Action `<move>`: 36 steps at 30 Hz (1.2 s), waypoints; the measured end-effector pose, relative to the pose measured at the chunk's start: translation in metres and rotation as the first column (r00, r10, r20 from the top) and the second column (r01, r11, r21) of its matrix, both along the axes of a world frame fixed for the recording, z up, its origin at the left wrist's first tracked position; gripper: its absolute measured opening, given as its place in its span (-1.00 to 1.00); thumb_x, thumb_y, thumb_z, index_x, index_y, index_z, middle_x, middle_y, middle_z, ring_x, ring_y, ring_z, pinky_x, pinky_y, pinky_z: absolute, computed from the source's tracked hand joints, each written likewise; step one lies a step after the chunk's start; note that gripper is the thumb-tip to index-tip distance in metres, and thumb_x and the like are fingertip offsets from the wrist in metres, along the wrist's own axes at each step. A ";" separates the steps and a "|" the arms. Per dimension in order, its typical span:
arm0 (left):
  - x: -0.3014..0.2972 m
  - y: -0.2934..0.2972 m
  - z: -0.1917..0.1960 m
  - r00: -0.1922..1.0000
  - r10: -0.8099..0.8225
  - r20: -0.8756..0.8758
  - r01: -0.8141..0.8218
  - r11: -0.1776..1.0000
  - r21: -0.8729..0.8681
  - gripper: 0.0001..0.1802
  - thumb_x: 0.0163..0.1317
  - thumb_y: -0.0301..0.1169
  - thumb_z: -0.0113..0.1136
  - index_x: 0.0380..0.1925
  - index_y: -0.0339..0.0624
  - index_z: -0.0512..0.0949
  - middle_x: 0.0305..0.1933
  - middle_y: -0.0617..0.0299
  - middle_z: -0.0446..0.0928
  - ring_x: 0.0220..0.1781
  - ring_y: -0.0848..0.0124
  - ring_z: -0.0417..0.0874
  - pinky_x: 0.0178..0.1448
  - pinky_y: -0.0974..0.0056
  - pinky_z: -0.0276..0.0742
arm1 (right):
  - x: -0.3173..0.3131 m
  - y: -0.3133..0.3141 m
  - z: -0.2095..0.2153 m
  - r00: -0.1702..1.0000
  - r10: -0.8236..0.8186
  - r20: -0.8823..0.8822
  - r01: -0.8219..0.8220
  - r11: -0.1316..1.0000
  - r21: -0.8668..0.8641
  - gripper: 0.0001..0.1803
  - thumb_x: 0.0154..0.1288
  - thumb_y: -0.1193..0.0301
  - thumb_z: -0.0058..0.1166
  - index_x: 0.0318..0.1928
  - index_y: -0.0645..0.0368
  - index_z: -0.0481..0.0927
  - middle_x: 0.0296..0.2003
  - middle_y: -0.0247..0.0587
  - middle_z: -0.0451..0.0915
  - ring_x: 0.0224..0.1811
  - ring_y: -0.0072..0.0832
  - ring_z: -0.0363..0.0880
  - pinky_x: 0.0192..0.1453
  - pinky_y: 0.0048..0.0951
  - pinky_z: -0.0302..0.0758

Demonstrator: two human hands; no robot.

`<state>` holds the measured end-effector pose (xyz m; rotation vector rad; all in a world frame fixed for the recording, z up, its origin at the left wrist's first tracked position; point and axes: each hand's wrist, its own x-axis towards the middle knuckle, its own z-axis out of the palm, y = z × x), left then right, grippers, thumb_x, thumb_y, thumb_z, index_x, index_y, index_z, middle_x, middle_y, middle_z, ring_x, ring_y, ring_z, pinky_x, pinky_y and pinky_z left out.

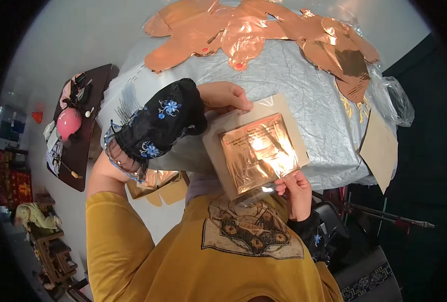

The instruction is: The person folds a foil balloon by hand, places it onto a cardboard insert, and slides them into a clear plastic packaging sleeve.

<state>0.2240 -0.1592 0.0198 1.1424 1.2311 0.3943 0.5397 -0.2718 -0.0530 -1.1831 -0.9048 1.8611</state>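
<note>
In front of my chest is a flat package (233, 151): a shiny copper-coloured square with small print, backed by beige card, inside a clear plastic sleeve. My left hand (228, 97) has its fingers closed at the package's upper edge. At the lower right corner, my right hand (297, 191) pinches the sleeve between thumb and fingers. Black oversleeves with blue embroidered flowers (170, 107) cover part of both forearms. Beyond the package, large copper-coloured foil cut-outs with rounded lobes (243, 38) lie on the silvery-grey covered table (284, 75).
A beige card sheet (380, 148) and crumpled clear plastic (400, 100) hang at the table's right edge. Below my left forearm sits an open cardboard box (170, 190) with copper-coloured packs inside. A dark side table (95, 100) at left carries a pink round object (69, 123).
</note>
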 end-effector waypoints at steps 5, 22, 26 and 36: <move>0.016 -0.005 0.024 0.990 0.123 -0.068 -0.124 0.992 -0.005 -0.80 0.31 -0.20 0.27 -0.32 -0.06 0.56 -0.46 0.51 0.36 -0.44 0.67 0.34 -0.34 0.50 0.28 | 0.003 0.001 0.001 0.999 0.037 0.034 -0.038 0.999 0.026 -0.85 0.48 0.41 0.03 -0.23 0.22 0.55 -0.36 -0.20 0.67 -0.44 -0.63 0.57 -0.30 -0.59 0.51; 0.004 0.008 -0.002 0.979 0.028 0.203 -0.005 0.994 -0.113 -0.73 0.40 -0.19 0.17 -0.42 -0.08 0.48 -0.53 0.56 0.29 -0.54 0.73 0.20 -0.45 0.53 0.15 | 0.003 0.004 0.005 0.999 0.049 -0.023 -0.049 0.999 0.002 -0.87 0.44 0.41 0.11 -0.29 0.17 0.56 -0.41 -0.20 0.67 -0.49 -0.63 0.56 -0.36 -0.61 0.50; 0.003 0.011 -0.003 0.987 -0.019 0.158 0.024 0.999 -0.030 -0.76 0.40 -0.22 0.16 -0.40 -0.09 0.46 -0.52 0.58 0.30 -0.55 0.73 0.20 -0.46 0.53 0.14 | 0.005 0.004 0.007 0.999 0.039 -0.030 -0.039 0.999 0.011 -0.88 0.43 0.41 0.12 -0.29 0.17 0.57 -0.43 -0.21 0.67 -0.50 -0.63 0.56 -0.37 -0.60 0.50; 0.003 0.004 -0.008 0.975 0.074 0.208 -0.057 0.995 -0.085 -0.78 0.42 -0.23 0.14 -0.27 -0.14 0.52 -0.49 0.53 0.39 -0.53 0.73 0.29 -0.40 0.57 0.29 | 0.003 0.002 0.014 1.000 0.021 0.006 -0.021 1.000 0.003 -0.89 0.41 0.42 0.14 -0.29 0.15 0.57 -0.44 -0.25 0.65 -0.50 -0.63 0.54 -0.37 -0.61 0.47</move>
